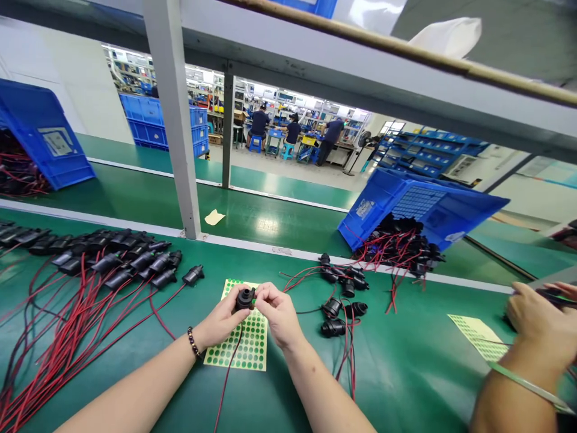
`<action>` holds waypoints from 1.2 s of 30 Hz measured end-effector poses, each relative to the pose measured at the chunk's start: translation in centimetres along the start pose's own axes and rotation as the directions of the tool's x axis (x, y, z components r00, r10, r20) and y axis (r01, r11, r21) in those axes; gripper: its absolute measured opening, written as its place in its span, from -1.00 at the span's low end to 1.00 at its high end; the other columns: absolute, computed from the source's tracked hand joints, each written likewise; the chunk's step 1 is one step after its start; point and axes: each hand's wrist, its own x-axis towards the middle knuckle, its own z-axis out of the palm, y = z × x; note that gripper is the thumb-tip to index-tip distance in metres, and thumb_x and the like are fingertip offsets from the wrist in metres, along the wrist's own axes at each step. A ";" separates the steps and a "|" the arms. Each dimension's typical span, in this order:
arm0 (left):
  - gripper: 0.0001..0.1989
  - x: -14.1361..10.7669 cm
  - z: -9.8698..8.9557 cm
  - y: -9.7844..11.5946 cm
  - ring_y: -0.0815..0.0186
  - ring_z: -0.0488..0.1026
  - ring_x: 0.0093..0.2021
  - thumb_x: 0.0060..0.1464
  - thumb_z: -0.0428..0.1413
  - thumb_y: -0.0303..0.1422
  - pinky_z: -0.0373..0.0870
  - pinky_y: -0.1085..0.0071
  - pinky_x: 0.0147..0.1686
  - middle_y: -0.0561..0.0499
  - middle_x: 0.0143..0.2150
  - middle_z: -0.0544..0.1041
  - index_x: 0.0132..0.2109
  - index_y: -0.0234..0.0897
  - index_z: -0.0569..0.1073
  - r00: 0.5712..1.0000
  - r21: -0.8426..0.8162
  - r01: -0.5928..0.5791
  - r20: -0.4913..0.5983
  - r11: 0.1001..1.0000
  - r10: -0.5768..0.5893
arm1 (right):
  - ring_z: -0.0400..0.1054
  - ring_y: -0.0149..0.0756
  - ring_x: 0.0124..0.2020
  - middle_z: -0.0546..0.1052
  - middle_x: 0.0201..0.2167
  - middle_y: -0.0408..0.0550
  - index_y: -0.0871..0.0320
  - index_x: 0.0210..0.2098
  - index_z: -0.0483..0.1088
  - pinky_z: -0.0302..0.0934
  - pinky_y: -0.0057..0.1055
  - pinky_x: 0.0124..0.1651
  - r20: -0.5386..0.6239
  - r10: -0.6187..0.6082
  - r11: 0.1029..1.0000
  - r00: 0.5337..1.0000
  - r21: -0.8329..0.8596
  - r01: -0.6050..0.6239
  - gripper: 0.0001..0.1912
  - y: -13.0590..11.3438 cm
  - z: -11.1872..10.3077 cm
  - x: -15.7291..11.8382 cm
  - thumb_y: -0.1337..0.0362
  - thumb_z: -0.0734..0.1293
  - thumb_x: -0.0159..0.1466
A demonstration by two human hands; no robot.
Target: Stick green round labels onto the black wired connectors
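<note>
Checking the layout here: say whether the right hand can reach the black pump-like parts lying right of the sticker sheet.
Probably yes: only green tabletop and a thin dark wire seem to separate the right hand from those pump-like parts, though it looks occupied.

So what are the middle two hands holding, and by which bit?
The left hand holds a black part by its body, between thumb and fingers. The right hand is at its side; whether it pinches anything is unclear.

The black cylindrical plastic housing (246,299) looks smooth and satin; the pale-yellow, green-dotted rectangular paper sheet (252,337) is matt. At two o'clock from it, the blue box-shaped plastic bin (382,191) has a soft sheen; the flat green table (406,361) is smooth, faintly glossy.
</note>
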 end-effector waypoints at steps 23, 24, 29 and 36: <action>-0.85 0.2 0.3 0.5 0.35 0.18 -0.32 -0.01 0.05 -0.40 0.15 0.47 -0.29 0.05 -0.33 0.23 -0.26 -0.27 0.23 0.998 -0.006 0.053 -0.030 0.999 -0.053 | 0.26 -0.34 -0.24 0.30 -0.31 -0.06 0.18 -0.61 0.30 0.17 -0.38 -0.18 0.003 -0.080 0.949 0.997 -0.307 0.077 -0.88 0.7 0.6 -0.6 0.48 0.25 0.00; -0.85 0.2 0.4 0.4 0.35 0.18 -0.32 -0.01 0.05 -0.41 0.15 0.46 -0.29 0.05 -0.33 0.24 -0.26 -0.27 0.23 0.998 -0.006 0.054 -0.028 0.998 -0.055 | 0.26 -0.35 -0.26 0.30 -0.31 -0.06 0.18 -0.60 0.30 0.17 -0.39 -0.19 0.002 -0.083 0.948 0.997 -0.307 0.080 -0.88 0.7 0.6 -0.6 0.48 0.24 0.00; -0.84 0.2 0.3 0.4 0.32 0.21 -0.29 -0.03 0.05 -0.44 0.16 0.44 -0.26 0.03 -0.30 0.26 -0.25 -0.27 0.24 0.998 -0.010 0.061 -0.032 0.998 -0.062 | 0.25 -0.36 -0.30 0.31 -0.35 -0.08 0.17 -0.60 0.28 0.17 -0.40 -0.23 -0.019 -0.118 0.930 0.993 -0.352 0.103 -0.88 1.0 0.8 -0.7 0.48 0.23 0.00; -0.83 0.2 0.4 0.5 0.31 0.20 -0.29 -0.06 0.05 -0.43 0.17 0.44 -0.24 0.03 -0.31 0.26 -0.26 -0.26 0.25 0.997 -0.012 0.077 -0.025 0.997 -0.078 | 0.23 -0.38 -0.32 0.30 -0.37 -0.10 0.16 -0.59 0.25 0.17 -0.43 -0.28 -0.030 -0.123 0.928 0.992 -0.357 0.104 -0.88 1.2 0.9 -0.7 0.48 0.21 -0.01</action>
